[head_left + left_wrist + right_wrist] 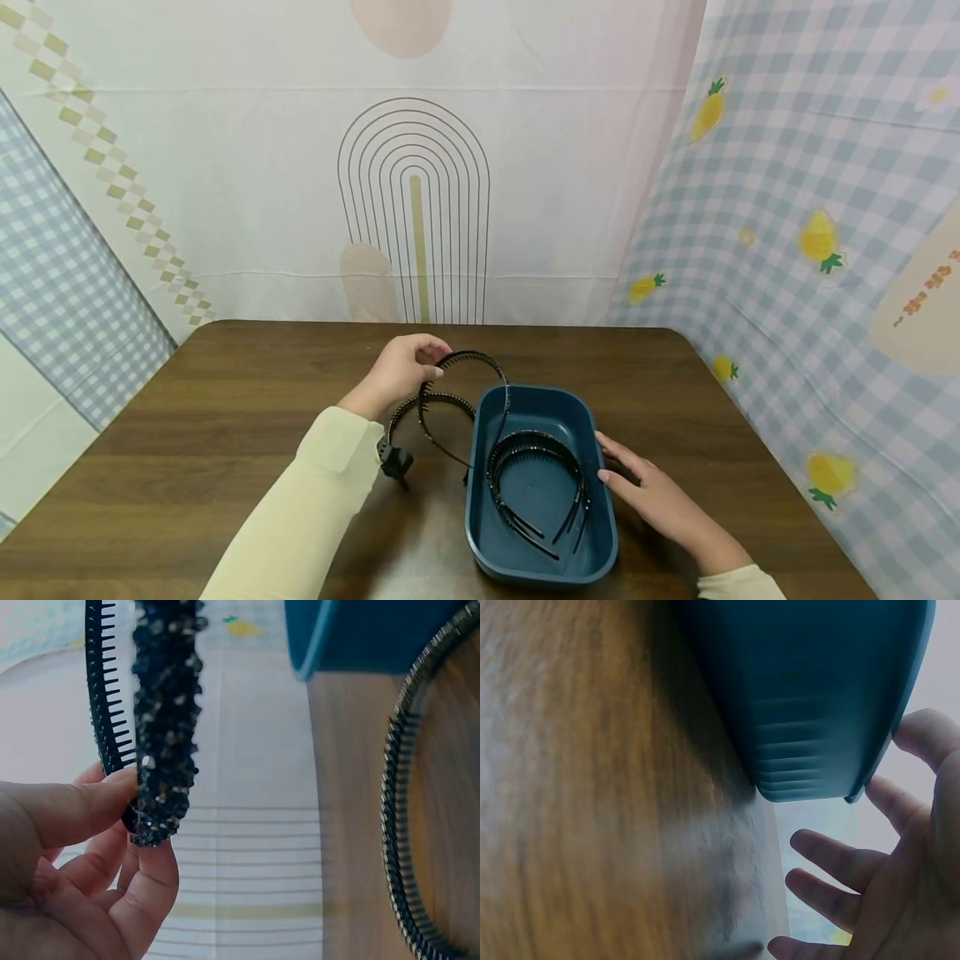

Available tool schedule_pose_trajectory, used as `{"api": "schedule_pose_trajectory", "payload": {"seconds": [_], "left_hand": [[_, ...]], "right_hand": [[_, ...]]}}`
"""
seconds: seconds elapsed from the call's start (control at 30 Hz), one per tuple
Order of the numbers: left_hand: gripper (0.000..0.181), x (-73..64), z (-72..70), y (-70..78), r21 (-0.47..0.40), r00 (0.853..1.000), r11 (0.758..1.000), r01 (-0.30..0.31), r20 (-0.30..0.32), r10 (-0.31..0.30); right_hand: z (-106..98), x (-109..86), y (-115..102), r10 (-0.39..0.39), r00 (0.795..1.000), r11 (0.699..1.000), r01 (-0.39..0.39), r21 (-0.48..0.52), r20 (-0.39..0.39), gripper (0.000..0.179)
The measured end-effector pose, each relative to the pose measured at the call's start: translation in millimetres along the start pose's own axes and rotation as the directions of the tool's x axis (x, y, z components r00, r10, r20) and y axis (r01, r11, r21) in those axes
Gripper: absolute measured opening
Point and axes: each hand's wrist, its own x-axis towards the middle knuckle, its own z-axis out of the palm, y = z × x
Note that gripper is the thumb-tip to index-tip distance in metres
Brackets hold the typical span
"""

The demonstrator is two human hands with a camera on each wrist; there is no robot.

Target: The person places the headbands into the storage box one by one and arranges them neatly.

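My left hand (401,373) pinches a black toothed headband (480,356) between thumb and fingers, tilted up beside the blue bin (555,575) and overlapping its left rim in the head view. Dark glittering beads cover this headband (166,720) in the left wrist view. Several more black headbands (498,467) lie nested inside the bin, their ends toward me. With thumb and index fingertip, my right hand (663,504) touches the bin's right rim; its other fingers (825,896) spread out, holding nothing.
Left of the bin, another ridged headband (438,398) is on the brown wooden table (247,450), near a black bow-like piece (395,461). A patterned cloth (540,208) hangs behind the table's far edge, and a checked cloth (765,167) hangs along the right side.
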Motion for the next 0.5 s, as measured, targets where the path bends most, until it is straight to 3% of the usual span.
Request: {"api": "schedule_pose_trajectory", "payload": {"seconds": [0.5], "left_hand": [[0.024, -0.4, 23.2, 18.6, -0.014, 1.0, 1.0, -0.018, 0.002, 0.018]], "right_hand": [[0, -0.3, -1, 0.006, 1.0, 1.0, -0.006, -0.007, -0.009, 0.063]]}}
